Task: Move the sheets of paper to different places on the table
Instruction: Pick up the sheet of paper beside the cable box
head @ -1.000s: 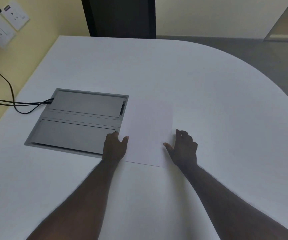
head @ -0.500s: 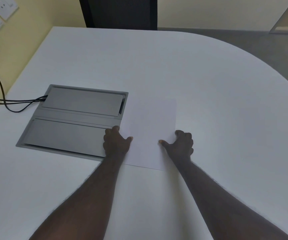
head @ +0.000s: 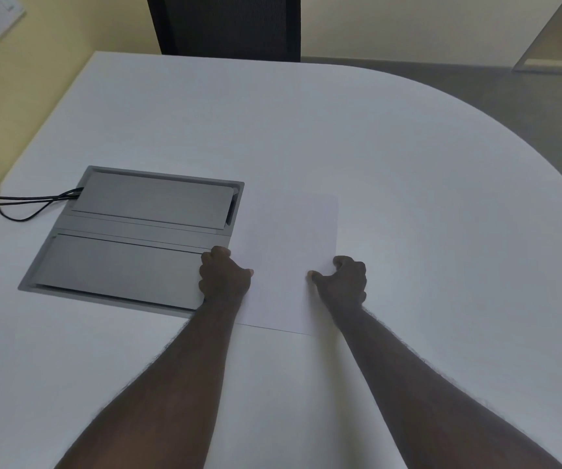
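A white sheet of paper (head: 286, 245) lies flat on the white table (head: 408, 184), just right of the grey cable box. My left hand (head: 223, 275) grips the sheet's left edge, fingers curled and thumb on top of the paper. My right hand (head: 343, 282) grips the right edge the same way, thumb pointing inward on the sheet. I cannot tell whether there is more than one sheet under my hands.
A grey metal cable box (head: 130, 238) is set into the table at left, with black cables (head: 12, 201) running off the left edge. A dark chair back (head: 225, 25) stands beyond the far edge. The table's right side curves round.
Both hands have curled from flatter fingers into a pinch on the sheet's side edges. The sheet lies where it was.
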`<state>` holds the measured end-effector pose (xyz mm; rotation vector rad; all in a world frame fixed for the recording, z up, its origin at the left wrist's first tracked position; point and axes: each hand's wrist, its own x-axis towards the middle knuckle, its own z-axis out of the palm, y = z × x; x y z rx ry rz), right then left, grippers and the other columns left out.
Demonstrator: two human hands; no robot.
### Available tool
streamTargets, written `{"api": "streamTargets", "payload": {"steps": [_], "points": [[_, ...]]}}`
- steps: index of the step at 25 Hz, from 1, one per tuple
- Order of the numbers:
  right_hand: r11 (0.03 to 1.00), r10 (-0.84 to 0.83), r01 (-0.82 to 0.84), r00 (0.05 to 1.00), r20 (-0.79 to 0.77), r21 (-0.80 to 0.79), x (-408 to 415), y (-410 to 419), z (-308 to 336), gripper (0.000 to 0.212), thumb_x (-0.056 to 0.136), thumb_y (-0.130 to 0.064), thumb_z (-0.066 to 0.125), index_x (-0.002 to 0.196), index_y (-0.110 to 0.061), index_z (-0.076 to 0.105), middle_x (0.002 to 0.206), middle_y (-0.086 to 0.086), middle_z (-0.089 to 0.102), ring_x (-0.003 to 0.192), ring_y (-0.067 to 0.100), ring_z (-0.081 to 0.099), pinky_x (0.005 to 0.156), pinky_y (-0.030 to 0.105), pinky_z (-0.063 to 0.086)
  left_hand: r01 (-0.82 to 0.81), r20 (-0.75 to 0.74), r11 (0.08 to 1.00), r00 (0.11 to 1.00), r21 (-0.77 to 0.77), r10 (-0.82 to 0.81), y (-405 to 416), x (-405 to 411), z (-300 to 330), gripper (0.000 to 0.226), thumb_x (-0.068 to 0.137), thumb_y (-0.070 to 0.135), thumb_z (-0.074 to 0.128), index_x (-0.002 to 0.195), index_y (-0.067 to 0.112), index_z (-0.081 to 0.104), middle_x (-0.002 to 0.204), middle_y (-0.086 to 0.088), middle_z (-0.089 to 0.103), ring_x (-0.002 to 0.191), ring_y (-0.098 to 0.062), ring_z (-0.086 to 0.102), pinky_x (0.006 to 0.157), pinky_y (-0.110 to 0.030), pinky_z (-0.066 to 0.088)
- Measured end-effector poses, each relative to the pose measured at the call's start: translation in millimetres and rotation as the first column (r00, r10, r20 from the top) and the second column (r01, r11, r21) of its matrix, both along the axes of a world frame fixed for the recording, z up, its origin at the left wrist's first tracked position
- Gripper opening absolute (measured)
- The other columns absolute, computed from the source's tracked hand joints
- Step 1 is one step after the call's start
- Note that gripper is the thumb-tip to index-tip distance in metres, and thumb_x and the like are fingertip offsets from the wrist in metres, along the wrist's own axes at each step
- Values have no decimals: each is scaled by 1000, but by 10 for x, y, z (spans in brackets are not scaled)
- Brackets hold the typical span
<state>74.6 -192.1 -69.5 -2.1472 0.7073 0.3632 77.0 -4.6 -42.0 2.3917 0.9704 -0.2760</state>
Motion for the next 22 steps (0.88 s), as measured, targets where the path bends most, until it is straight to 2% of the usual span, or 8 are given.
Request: {"api": "streamTargets", "payload": {"steps": [4,12,16,19,22], "points": [[999,-45,45,999,-13,11,39,0,-15,60,72,-37,76,125,-18,56,127,4,48,116,28,57,100,49,44,-19,36,1000,999,-22,20,-4,4,-4,57,73,20,81,120,14,50,127,-6,53,117,-30,53,90,-43,45],[998,-51,52,999,-9,25,78,22,-15,51,75,-37,74,121,-20,58,127,1,50,114,25,58,100,50,44,-20,50,999,998,-42,22,28,-7,-34,62,71,22,82,125,18,52,129,-4,53,118,-28,53,92,-43,43],[998,-55,55,998,-5,35,78,13,-12,48,77,-34,73,121,-20,57,128,1,50,114,24,59,101,49,43,-28,109,992,993,-122,41,91,-23,-67,61,66,20,83,121,15,57,121,-6,60,112,-28,58,92,-43,49],[997,-64,64,998,-3,46,87,8,-8,45,78,-29,73,119,-20,58,127,0,51,111,23,60,100,48,43,-52,174,977,981,-204,89,131,-52,-119,49,67,18,82,111,9,63,108,-7,68,101,-28,64,85,-37,52],[996,-75,75,997,-6,37,104,-3,-3,41,79,-24,71,117,-20,57,125,0,53,110,22,60,99,47,43,-56,223,975,969,-214,105,156,-50,-172,29,82,24,72,105,7,68,101,-10,72,97,-31,64,82,-34,47]]}}
